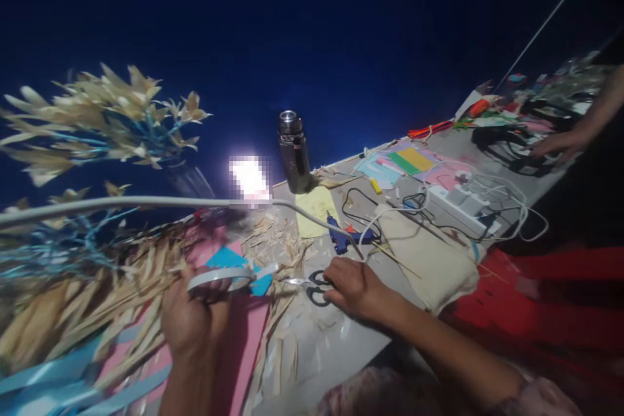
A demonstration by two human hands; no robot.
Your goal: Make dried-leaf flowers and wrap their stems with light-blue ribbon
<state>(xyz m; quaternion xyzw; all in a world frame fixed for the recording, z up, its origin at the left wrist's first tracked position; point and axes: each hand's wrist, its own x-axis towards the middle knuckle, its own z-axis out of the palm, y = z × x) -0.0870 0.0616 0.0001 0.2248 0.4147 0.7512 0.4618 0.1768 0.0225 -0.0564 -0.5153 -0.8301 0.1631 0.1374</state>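
My left hand (pixel 195 318) is closed around a pale, shiny ribbon strip (pixel 219 277), which curls in a loop beyond the fingers over blue paper (pixel 227 257). Black-handled scissors (pixel 318 299) lie on the table, blades toward the left. My right hand (pixel 358 289) has its curled fingers at the scissors' handles and appears to grip them; the fingertips are partly hidden. Just beyond it rests a blue glue gun (pixel 336 234) beside yellow paper (pixel 314 208). Pink sheets (pixel 248 331) lie under and beside my left hand.
Dried husk flowers (pixel 82 120) and husk strips (pixel 58 312) crowd the left. A dark flask (pixel 296 162) stands at the back edge. A white cable (pixel 121 203) crosses in front. Right are a cream cloth (pixel 424 260), a power strip (pixel 468 208) and another person's hand (pixel 560 143).
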